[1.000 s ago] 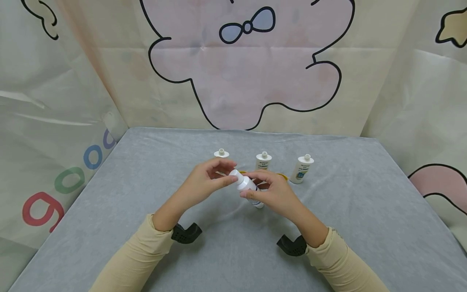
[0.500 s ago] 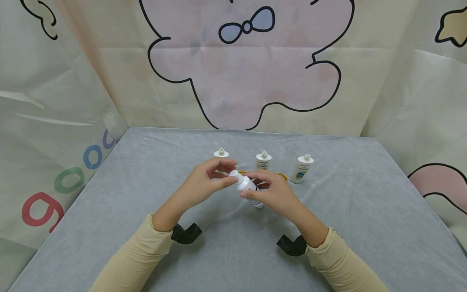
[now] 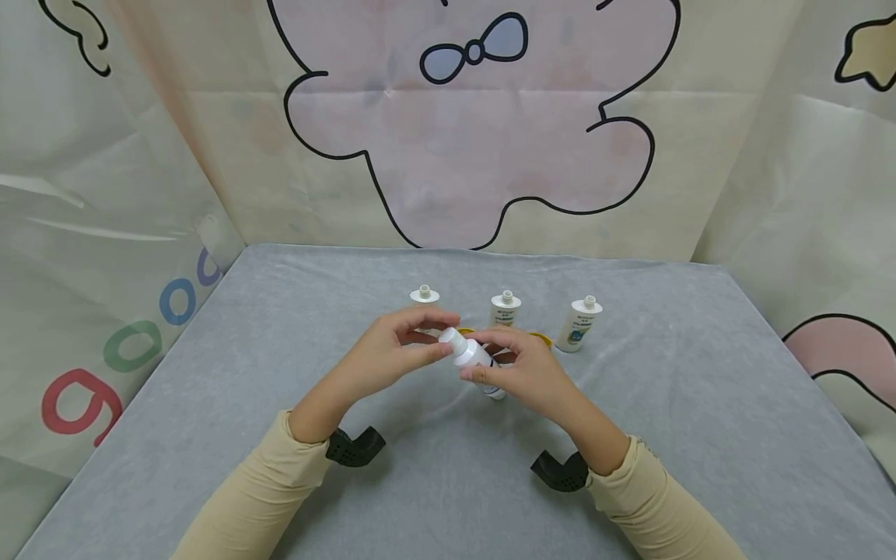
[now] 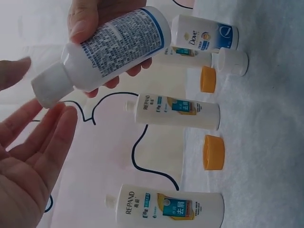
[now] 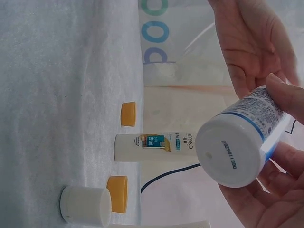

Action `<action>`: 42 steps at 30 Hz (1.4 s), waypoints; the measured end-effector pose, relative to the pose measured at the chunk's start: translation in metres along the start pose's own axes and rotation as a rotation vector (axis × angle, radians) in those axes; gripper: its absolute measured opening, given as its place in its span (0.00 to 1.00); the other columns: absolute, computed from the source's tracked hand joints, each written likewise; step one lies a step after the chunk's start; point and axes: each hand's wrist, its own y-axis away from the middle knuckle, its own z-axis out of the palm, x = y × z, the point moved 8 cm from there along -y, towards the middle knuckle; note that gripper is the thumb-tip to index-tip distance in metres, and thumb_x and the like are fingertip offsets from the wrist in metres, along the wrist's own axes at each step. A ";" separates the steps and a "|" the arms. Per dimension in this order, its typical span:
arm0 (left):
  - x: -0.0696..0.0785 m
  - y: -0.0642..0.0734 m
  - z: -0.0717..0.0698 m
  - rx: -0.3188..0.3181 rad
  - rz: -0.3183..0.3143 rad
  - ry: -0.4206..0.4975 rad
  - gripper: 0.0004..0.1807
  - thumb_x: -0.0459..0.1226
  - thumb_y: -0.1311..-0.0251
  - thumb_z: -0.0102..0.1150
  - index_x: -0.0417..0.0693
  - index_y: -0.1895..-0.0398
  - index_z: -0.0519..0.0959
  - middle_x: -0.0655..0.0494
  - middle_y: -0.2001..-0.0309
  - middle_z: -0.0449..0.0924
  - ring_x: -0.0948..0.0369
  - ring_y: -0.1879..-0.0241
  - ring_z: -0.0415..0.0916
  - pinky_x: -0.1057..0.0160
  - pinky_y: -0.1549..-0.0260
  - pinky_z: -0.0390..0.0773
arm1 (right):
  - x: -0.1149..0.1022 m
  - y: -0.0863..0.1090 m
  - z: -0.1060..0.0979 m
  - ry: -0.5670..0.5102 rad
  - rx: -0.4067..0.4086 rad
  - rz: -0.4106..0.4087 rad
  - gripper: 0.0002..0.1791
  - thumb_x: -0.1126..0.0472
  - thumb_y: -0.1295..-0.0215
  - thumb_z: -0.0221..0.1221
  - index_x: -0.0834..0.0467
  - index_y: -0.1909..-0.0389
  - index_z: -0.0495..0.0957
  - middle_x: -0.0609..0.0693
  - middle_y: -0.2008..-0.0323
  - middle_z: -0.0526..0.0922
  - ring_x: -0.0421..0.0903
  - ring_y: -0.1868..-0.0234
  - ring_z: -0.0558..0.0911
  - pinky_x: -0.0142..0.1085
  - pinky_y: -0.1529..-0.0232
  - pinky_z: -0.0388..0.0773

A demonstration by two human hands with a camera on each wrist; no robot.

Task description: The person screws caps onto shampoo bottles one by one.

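Observation:
My right hand grips a white bottle with a blue-edged label of fine print. The bottle tilts, its white cap pointing up and left and its stamped base facing the right wrist camera. Around the cap, my left hand has its fingers loosely spread. In the left wrist view its fingertips lie right at the cap's edge, while the left thumb stands a little apart from it.
Behind the hands stand three capless white REPAND bottles, at left, middle and right. Orange caps lie before them. A Dove bottle and a loose white cap share the grey cloth.
My left hand has shifted slightly left, its index finger reaching further over the cap and its thumb drawing back a little. The right hand and bottle stay nearly still.

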 end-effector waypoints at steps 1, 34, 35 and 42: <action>-0.001 0.000 0.000 0.007 -0.010 0.002 0.19 0.39 0.35 0.64 0.49 0.41 0.79 0.53 0.42 0.80 0.55 0.47 0.81 0.60 0.52 0.84 | 0.000 0.000 0.000 0.001 0.000 -0.001 0.23 0.56 0.43 0.72 0.57 0.46 0.83 0.53 0.48 0.85 0.45 0.55 0.81 0.41 0.49 0.81; -0.002 -0.002 0.001 0.047 0.020 0.033 0.14 0.37 0.36 0.65 0.47 0.48 0.83 0.51 0.48 0.82 0.58 0.48 0.80 0.58 0.50 0.82 | 0.000 0.000 0.000 0.003 0.004 -0.020 0.22 0.56 0.43 0.72 0.56 0.47 0.83 0.53 0.48 0.84 0.48 0.54 0.81 0.41 0.49 0.81; -0.003 -0.002 0.000 0.049 0.012 0.039 0.15 0.37 0.36 0.65 0.48 0.47 0.83 0.51 0.48 0.82 0.58 0.48 0.80 0.59 0.50 0.83 | 0.000 0.000 0.000 0.003 0.004 -0.019 0.22 0.56 0.43 0.72 0.56 0.47 0.83 0.53 0.48 0.85 0.48 0.54 0.81 0.41 0.49 0.80; -0.008 -0.003 0.000 0.096 -0.068 0.037 0.16 0.39 0.41 0.70 0.46 0.50 0.82 0.50 0.52 0.83 0.58 0.57 0.82 0.60 0.57 0.83 | 0.000 0.000 0.000 -0.002 0.006 -0.026 0.22 0.57 0.43 0.72 0.56 0.47 0.84 0.53 0.48 0.85 0.46 0.55 0.81 0.42 0.49 0.81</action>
